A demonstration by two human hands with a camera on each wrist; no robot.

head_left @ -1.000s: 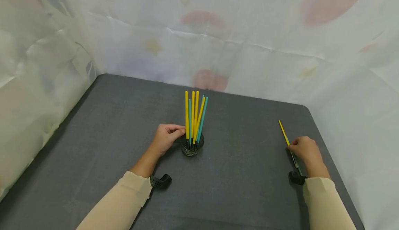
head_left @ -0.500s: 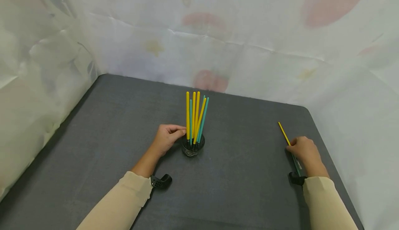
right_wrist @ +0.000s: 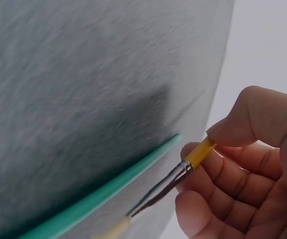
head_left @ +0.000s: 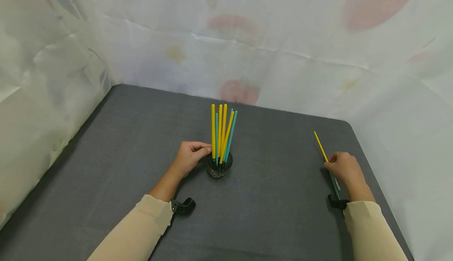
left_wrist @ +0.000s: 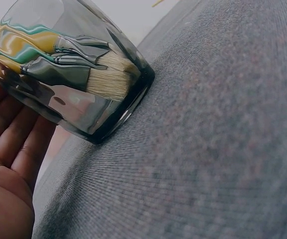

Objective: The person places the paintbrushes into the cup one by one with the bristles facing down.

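A glass cup (head_left: pixel 219 166) stands mid-table with several yellow and teal paintbrushes (head_left: pixel 222 133) in it, bristles down (left_wrist: pixel 108 79). My left hand (head_left: pixel 191 155) holds the cup (left_wrist: pixel 69 79) from its left side. At the table's right edge my right hand (head_left: pixel 345 168) pinches a yellow paintbrush (head_left: pixel 321 146) near its metal ferrule (right_wrist: pixel 196 155), handle pointing away and up. A teal paintbrush (right_wrist: pixel 108 191) lies on the table under that hand (right_wrist: pixel 248 164).
The grey table (head_left: pixel 134 143) is walled by pale floral cloth (head_left: pixel 247 37) at the back and both sides. Its right edge runs just past my right hand. Black wrist mounts (head_left: pixel 182 206) sit by each sleeve.
My right hand has lifted the yellow paintbrush slightly, its tip now higher and farther back. The left hand and the cup have stayed put.
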